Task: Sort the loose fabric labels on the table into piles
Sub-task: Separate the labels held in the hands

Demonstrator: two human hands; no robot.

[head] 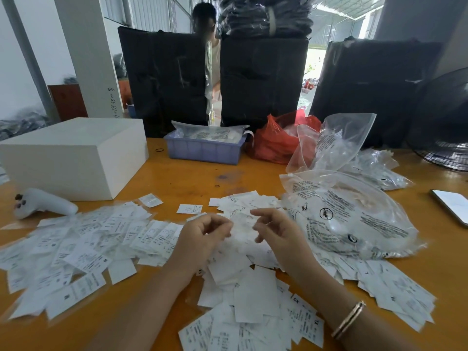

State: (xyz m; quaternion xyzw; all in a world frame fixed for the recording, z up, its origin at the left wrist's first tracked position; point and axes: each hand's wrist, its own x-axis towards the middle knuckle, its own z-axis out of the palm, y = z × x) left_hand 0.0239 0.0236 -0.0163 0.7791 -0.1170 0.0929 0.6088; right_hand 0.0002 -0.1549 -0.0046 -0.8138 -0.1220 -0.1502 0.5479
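Several white fabric labels with black print lie loose across the orange table (253, 171). A wide spread of labels (83, 239) covers the left side, a heap (253, 300) lies in front of me, and a smaller pile (243, 200) sits beyond my hands. My left hand (202, 236) hovers above the middle heap with its fingers curled inward; whether it pinches a label is hidden. My right hand (276, 229) hangs beside it with loosely curled fingers and nothing visible in them. A bracelet sits on my right wrist.
A white box (73, 155) and a white controller (43, 202) stand at the left. A blue tray (205, 148), a red bag (273, 140) and printed clear plastic bags (349, 211) lie behind and right. A phone (453, 206) rests at the right edge. A person stands behind black bundles.
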